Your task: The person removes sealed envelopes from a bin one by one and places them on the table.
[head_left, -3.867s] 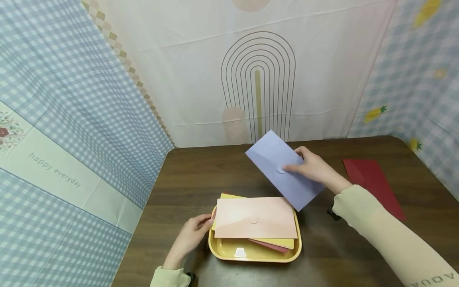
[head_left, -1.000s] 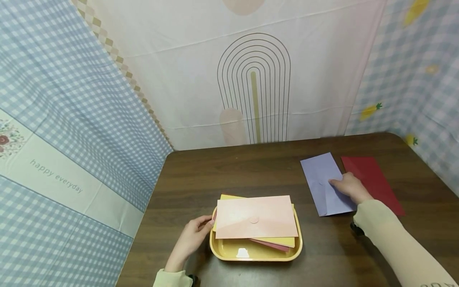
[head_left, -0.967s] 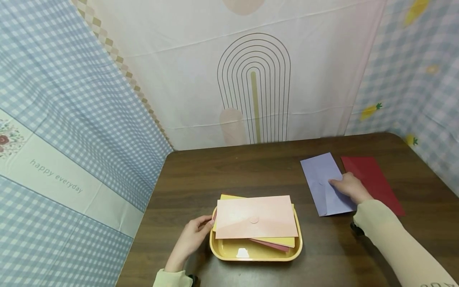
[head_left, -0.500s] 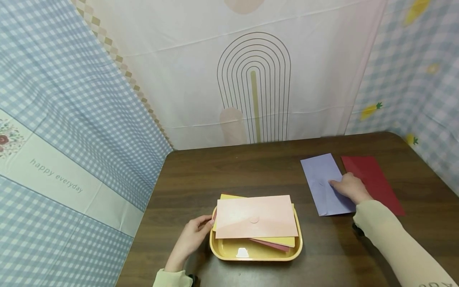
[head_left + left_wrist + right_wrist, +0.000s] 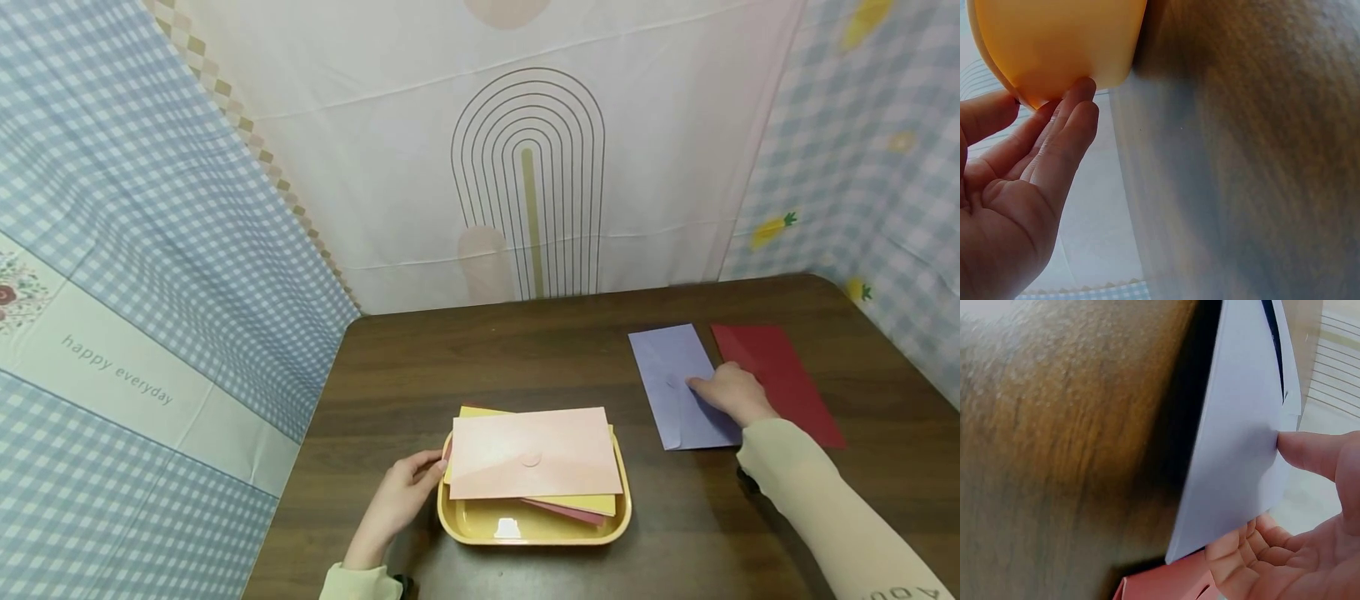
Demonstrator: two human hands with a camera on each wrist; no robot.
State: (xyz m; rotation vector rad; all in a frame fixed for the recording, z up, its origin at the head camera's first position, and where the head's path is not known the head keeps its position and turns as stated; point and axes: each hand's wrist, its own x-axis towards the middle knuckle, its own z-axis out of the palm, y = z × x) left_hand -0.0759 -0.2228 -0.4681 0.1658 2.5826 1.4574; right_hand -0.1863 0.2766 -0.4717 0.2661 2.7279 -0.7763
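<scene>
A yellow tray (image 5: 534, 537) bears a stack of envelopes, topped by a pale pink envelope (image 5: 536, 467) with a round flap seal. Yellow envelopes (image 5: 592, 505) and a dark pink one stick out below it. My left hand (image 5: 401, 493) grips the tray's left rim, thumb at the edge and fingers against the outer wall (image 5: 1054, 44). Over on the right, a lavender envelope (image 5: 667, 375) lies on the table. My right hand (image 5: 733, 390) pinches its right side, thumb on its face and the other fingers at its long edge in the right wrist view (image 5: 1238, 412).
A dark red envelope (image 5: 787, 392) lies just right of the lavender one, near the table's right end. Brown wood-grain table (image 5: 420, 367) spreads around the tray. Cloth hangings (image 5: 390, 150) stand along its back and sides.
My right hand has carried the lavender envelope from above the tray's right end to the table beside the dark red one. In the last second both hands have stayed nearly still.
</scene>
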